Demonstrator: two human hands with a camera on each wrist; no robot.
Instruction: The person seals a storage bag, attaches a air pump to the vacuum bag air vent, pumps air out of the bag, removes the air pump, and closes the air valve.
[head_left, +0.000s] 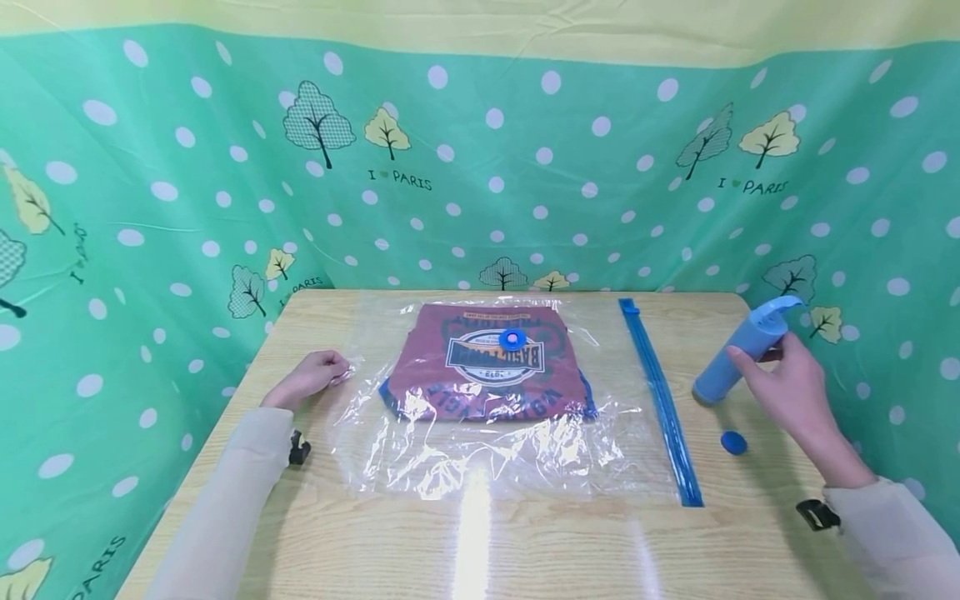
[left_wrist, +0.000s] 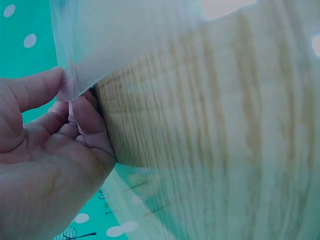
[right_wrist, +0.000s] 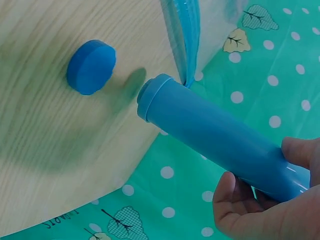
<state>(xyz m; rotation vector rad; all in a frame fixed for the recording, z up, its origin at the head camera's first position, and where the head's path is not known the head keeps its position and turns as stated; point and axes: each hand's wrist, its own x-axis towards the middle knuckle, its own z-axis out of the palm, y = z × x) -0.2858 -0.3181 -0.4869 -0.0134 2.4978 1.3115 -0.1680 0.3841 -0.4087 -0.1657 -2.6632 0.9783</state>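
The left hand point(head_left: 311, 379) is pinching the edge of a clear bag point(head_left: 525, 454) around a folded garment point(head_left: 487, 400) on the table point(head_left: 570, 550), ideally drawing it flat, while the right hand point(head_left: 797, 392) is grasping a tilted blue pump point(head_left: 733, 358) beyond the seal strip point(head_left: 660, 392), ideally steadying it.

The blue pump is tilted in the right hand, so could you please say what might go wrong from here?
The blue pump could slip from the right hand. The blue cap lying nearby might get knocked away. The plastic bag could tear where the left hand pinches its edge.
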